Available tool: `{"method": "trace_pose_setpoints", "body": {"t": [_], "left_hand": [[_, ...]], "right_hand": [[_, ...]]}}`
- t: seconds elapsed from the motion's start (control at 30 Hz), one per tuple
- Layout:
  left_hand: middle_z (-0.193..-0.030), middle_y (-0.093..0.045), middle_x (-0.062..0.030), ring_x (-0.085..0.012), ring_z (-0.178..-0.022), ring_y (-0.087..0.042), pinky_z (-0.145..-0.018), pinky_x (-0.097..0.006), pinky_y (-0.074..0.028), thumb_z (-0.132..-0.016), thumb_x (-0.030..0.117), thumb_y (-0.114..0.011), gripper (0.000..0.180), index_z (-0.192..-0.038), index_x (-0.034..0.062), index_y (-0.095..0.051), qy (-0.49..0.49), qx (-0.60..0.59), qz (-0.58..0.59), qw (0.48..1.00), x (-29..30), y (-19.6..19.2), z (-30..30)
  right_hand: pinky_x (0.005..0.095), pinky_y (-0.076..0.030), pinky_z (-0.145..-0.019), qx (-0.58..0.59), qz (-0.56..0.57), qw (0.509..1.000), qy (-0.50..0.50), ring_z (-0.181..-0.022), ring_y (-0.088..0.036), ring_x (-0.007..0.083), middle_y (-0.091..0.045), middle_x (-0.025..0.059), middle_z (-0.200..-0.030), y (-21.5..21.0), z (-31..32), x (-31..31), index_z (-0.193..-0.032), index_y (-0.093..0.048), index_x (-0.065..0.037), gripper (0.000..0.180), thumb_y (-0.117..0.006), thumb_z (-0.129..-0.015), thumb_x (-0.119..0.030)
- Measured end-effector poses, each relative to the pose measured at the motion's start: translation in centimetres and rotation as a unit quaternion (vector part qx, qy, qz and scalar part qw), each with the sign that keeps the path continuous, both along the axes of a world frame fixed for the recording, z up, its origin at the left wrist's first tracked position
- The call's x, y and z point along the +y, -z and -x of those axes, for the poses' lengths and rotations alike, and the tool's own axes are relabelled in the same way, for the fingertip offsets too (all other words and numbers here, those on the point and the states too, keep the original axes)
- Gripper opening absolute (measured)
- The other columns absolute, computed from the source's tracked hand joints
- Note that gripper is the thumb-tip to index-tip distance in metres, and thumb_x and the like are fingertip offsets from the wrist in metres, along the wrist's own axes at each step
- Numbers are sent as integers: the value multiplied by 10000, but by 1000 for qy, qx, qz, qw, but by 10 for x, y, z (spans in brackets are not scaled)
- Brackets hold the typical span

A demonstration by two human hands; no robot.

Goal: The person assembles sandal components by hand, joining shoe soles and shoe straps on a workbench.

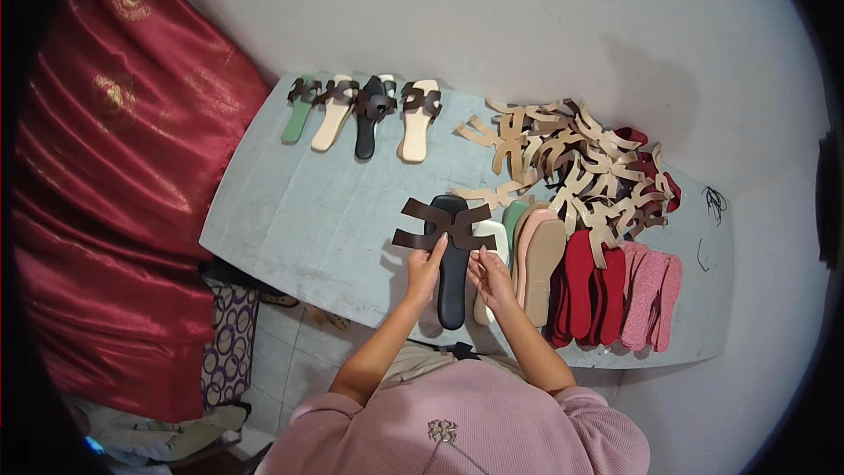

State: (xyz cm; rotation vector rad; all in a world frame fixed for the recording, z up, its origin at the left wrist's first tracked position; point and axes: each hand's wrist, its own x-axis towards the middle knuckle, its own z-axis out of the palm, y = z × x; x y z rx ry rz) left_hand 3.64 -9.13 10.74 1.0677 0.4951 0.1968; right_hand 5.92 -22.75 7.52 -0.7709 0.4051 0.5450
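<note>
In front of me is a black sandal sole [453,290] with its toe end pointing away. A dark brown H-shaped strap [435,218] lies across its upper part, the four ends sticking out past the sides. My left hand [424,271] is closed on the sole's left edge, thumb pressing on the strap's middle. The fingers of my right hand [492,278] pinch the lower right end of the strap. A white sole [485,309] lies partly hidden beneath that hand.
Several strapped sandals [416,139] line the far left of the grey table [290,203]. Loose tan and brown straps [505,143] are heaped at far right. Stacked beige soles [545,268], red soles [578,290] and pink soles [646,299] stand nearer. A red curtain [123,211] hangs left.
</note>
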Motion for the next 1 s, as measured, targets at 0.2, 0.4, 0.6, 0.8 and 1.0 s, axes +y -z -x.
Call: {"method": "trace_pose_setpoints", "body": {"t": [0.2, 0.4, 0.6, 0.8, 1.0], "left_hand": [[-844, -593, -4, -41, -712, -506, -604, -186, -404, -836, 196, -576, 225, -937, -4, -599, -6, 3, -12, 1000, 5, -1, 12], [-648, -589, 10, -54, -577, -498, -509, -217, -391, -787, 151, -627, 170, -760, -15, -646, -152, -52, -238, 958, 20, 18, 20], [-996, -574, -38, -196, -940, -510, -800, -368, -368, -613, 114, -627, 473, -1080, 75, -562, -79, -85, -779, 616, 62, 32, 27], [-1048, -543, -78, -247, -1083, -454, -929, -424, -317, -644, 127, -603, 481, -1116, 75, -526, 115, -112, -769, 619, 57, 112, 57], [-1160, -471, -96, -267, -1159, -376, -986, -455, -262, -708, 201, -594, 522, -1197, 85, -456, 198, -111, -740, 633, 60, 110, 60]], "right_hand": [[280, -492, -719, 8, 31, 999, -21, -757, -591, 109, -607, 7, -806, 5, 5, 8, -816, -520, -118, 135, -578, -825, -240], [290, -474, -799, 4, 33, 993, -109, -922, -566, 139, -589, 59, -983, -2, 15, 13, -921, -533, -97, 154, -535, -852, -235], [250, -478, -744, 35, 57, 986, -151, -865, -568, 117, -591, 46, -935, 11, 19, -5, -935, -512, -89, 138, -535, -849, -194], [256, -461, -755, -9, 138, 972, -191, -822, -566, 119, -591, 45, -913, 26, 22, -20, -936, -525, -72, 140, -528, -853, -184], [260, -429, -678, -322, 399, 811, -282, -774, -543, 136, -570, 22, -843, 28, 10, -36, -903, -539, -48, 92, -538, -812, -62]]}}
